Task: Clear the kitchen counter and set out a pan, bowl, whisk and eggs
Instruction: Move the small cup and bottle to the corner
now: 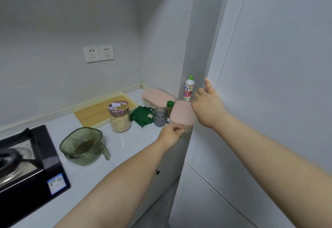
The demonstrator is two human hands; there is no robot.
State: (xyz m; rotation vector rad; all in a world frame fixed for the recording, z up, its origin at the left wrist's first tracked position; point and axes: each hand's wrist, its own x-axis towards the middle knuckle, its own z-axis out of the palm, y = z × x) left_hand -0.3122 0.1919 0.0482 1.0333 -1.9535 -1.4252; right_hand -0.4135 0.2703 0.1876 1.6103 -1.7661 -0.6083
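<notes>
From the head view, my left hand [172, 131] pinches the clear lower edge of a pink-lidded container [182, 114], which sits at the table [125, 143] corner well to the right of the oat jar [119, 118]. I judge this is one more item being cleared off. My right hand [208, 105] is up at the edge of a tall white door [269, 84] further right of the jar, one finger straight along the edge and the rest bent. I cannot tell whether they hook behind it. Probably I mean to open it so the container can go inside. Just right of the jar lie a green cloth [142, 115] and a grey cup [159, 116]. Behind the jar are a tray [100, 109] and a second pink-lidded box [158, 97]. A green see-through bowl [82, 145] with a handle stands left of and in front of the jar, and a black stove [27, 165] lies beyond it. I see no whisk or eggs, and what sits on the stove is too blurred to name. The table is white and glossy, the walls are pale grey, and twin sockets [98, 53] sit above the jar.
</notes>
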